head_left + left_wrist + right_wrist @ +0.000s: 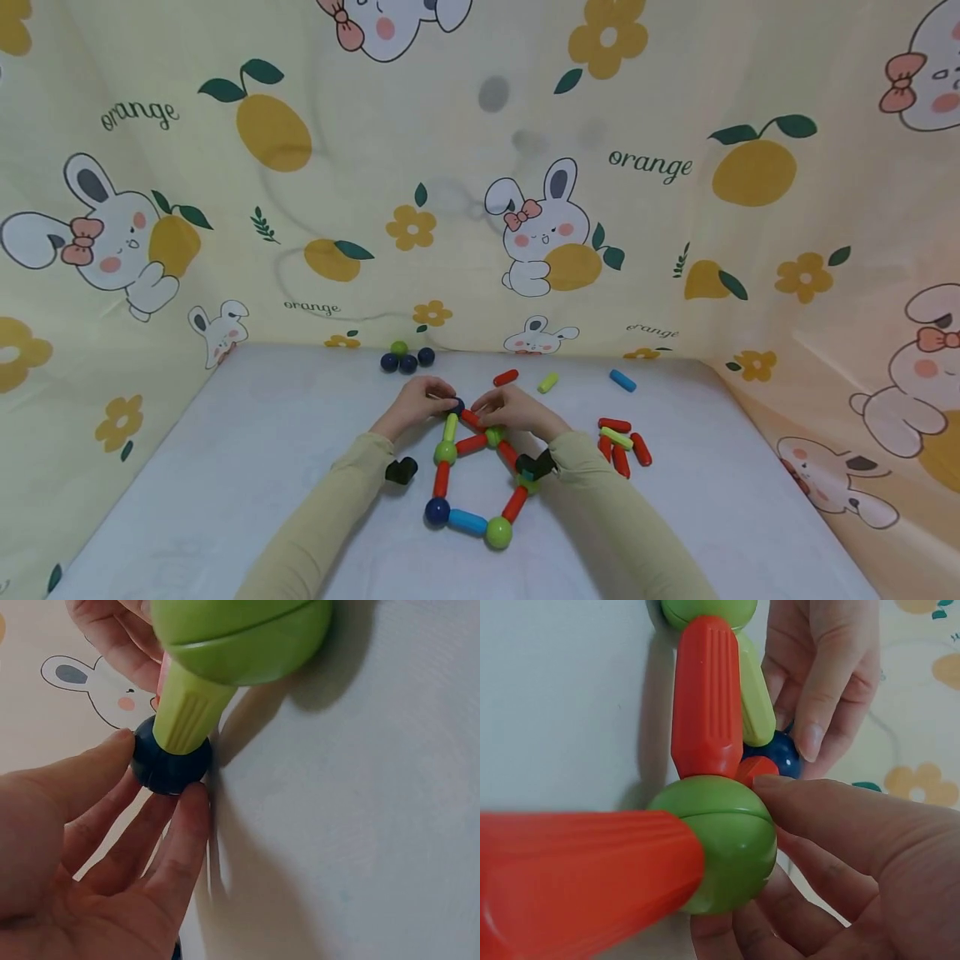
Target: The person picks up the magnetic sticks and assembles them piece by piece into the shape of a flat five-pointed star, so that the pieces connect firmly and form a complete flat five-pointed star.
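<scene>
My left hand pinches a navy ball between thumb and fingers at the far tip of a ball-and-rod figure. A yellow-green rod runs from this ball to a green ball. From the right, my right hand pinches a short red rod lying between the navy ball and another green ball. Its thumb rests on the rod in the right wrist view; its other fingers are partly hidden behind that green ball. Nearer me, red rods, a blue rod and more balls form a five-sided ring.
Three navy balls and a green ball sit at the back of the white table. A red rod, a yellow-green rod and a blue rod lie behind; a rod pile lies right. Printed cloth surrounds the table.
</scene>
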Available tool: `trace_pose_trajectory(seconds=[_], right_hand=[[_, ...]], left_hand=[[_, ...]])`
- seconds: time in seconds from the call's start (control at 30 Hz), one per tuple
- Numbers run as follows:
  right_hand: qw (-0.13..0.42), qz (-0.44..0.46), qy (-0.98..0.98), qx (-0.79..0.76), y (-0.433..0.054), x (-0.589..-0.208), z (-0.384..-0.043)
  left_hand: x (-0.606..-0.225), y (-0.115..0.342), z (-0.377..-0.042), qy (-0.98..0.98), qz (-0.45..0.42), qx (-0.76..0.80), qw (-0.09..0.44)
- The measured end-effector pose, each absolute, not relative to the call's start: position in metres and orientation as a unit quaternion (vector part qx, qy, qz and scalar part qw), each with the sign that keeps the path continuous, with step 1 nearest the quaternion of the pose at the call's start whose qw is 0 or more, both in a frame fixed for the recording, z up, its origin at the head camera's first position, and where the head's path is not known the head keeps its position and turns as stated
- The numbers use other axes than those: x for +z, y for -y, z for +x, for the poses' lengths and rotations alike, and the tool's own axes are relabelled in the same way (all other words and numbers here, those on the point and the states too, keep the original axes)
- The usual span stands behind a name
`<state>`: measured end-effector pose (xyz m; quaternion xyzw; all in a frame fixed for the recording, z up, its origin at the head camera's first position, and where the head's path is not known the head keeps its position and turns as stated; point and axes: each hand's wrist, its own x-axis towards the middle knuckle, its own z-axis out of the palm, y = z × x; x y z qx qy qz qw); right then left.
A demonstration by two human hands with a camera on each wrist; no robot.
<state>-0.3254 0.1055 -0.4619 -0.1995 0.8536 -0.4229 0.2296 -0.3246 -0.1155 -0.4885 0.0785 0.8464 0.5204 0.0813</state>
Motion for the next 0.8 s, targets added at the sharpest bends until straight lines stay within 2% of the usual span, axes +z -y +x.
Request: trace_pose_trajectory(seconds=[0.23, 0.37, 0.57, 0.8], right_hand=[[0.234, -0.198, -0.849, -0.431, -0.107, -0.465, -0.327], [0.233, -0.206, -0.845, -0.435, -0.110, -0.467, -0.325], [0.239, -0.203, -0.839, -0.445, -0.120, -0.465, -0.318], [0.257, -0.210, -0.821, -0.465, -0.133, -0.466, -0.315]], left_hand=[[-0.487, 0.118, -0.321, -0.855, 0.076, 0.505, 0.088], [-0.486, 0.121, -0.315, -0.839, 0.080, 0.527, 0.111], [-0.485, 0.130, -0.296, -0.808, 0.077, 0.563, 0.156], [-0.484, 0.129, -0.269, -0.816, 0.094, 0.545, 0.167]])
